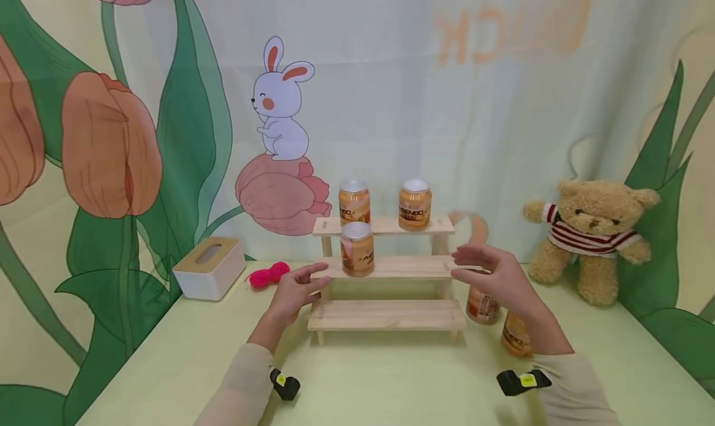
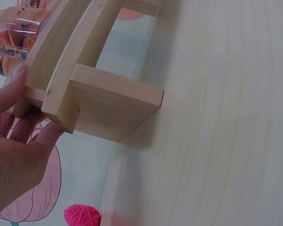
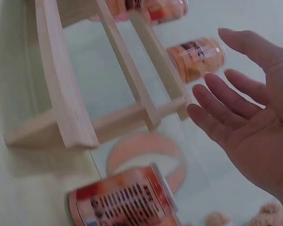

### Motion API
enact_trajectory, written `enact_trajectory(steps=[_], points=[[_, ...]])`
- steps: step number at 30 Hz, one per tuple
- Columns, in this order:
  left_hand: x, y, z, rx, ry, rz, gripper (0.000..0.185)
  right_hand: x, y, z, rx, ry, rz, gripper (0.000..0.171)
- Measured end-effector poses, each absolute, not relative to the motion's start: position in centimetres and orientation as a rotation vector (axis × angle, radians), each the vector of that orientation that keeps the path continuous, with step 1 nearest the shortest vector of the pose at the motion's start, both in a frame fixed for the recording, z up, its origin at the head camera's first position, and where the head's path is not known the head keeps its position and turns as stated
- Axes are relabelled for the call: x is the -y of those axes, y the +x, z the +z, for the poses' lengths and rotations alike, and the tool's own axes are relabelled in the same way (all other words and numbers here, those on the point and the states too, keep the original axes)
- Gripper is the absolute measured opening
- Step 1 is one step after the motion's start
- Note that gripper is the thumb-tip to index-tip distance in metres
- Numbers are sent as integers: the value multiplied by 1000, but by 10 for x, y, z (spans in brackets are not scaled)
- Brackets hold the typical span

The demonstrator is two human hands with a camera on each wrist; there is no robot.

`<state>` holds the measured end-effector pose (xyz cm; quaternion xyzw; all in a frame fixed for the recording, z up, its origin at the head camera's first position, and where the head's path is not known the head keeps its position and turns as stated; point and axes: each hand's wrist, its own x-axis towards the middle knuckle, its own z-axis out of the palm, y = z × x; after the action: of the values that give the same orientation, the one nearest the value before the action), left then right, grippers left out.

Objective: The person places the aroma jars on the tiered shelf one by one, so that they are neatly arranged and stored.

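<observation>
A three-tier wooden display rack stands mid-table. On its top tier stand two orange-labelled cans, a left can and a right can; another can stands at the left of the middle tier. My left hand grips the rack's left end, thumb above and fingers beneath the shelf in the left wrist view. To the right of the rack my right hand is raised, fingers extended and holding nothing. Below it are two more cans, one beside the rack and one nearer, partly hidden by the forearm.
A white tissue box with a wooden lid and a pink yarn skein lie left of the rack. A teddy bear in a striped sweater sits at the right. A printed curtain hangs behind the table.
</observation>
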<state>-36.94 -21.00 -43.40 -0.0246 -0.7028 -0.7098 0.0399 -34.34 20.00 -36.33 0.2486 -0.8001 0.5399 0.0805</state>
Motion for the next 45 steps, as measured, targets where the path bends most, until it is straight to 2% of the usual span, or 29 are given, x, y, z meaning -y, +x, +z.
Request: enact_trajectory(steps=[8, 15, 29, 37, 45], points=[[211, -369, -435, 2169, -71, -2146, 42, -244, -354, -376, 2503, 709, 1538, 54], [210, -369, -433, 2169, -78, -2147, 41, -272, -359, -387, 2499, 743, 1460, 50], [210, -369, -434, 2158, -54, -2166, 40, -317, -363, -411, 2477, 945, 1732, 51], [210, -368, -433, 2170, -35, -2156, 40, -332, -364, -424, 2555, 973, 1866, 51], [210, -369, -433, 2162, -52, -2166, 39, -343, -369, -446, 2388, 1218, 2208, 49]])
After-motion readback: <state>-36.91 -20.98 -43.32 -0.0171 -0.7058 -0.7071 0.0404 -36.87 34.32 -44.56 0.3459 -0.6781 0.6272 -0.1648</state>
